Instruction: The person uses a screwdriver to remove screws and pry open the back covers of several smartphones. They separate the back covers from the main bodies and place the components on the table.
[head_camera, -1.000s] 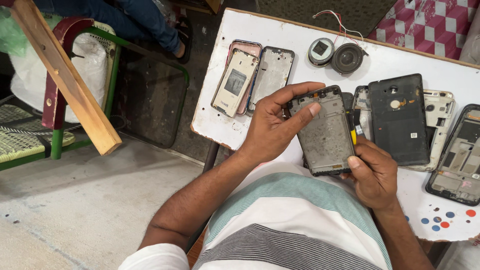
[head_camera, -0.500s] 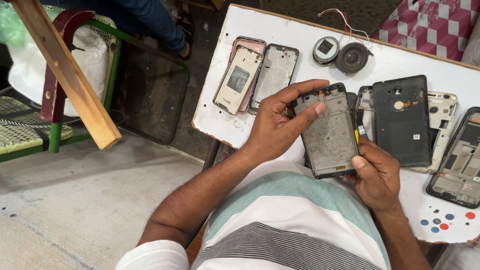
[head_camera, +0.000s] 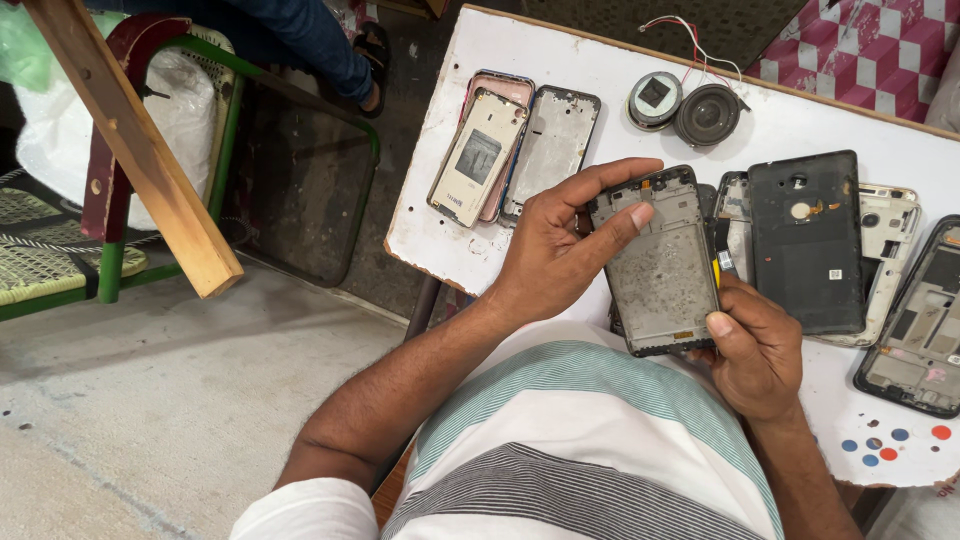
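White table top (head_camera: 470, 240), chipped at its edges, used as landmark. Off table's left side: wooden plank (head_camera: 135, 150) leaning over a green-framed chair (head_camera: 230, 110); someone else's sandalled foot (head_camera: 372, 45) on the floor there. On table's left part: gold phone back (head_camera: 478, 160) lying on a pink frame (head_camera: 503, 88), silver phone frame (head_camera: 552, 145) just beside it. Left hand (head_camera: 555, 250) over table's front edge, thumb and fingers clamped on upper left part of grey phone frame (head_camera: 665, 265), index tip pressed on its inner face. Frame held tilted above the table's front middle, in both hands. Two round speakers (head_camera: 683, 105) with red and white wires at table's far edge. Right hand (head_camera: 755, 350) pinches frame's lower right corner, thumb on top. Black back cover (head_camera: 808, 240) flat on table just right of held frame, white frame (head_camera: 890, 250) partly under it, dark phone chassis (head_camera: 925, 320) at table's right edge.
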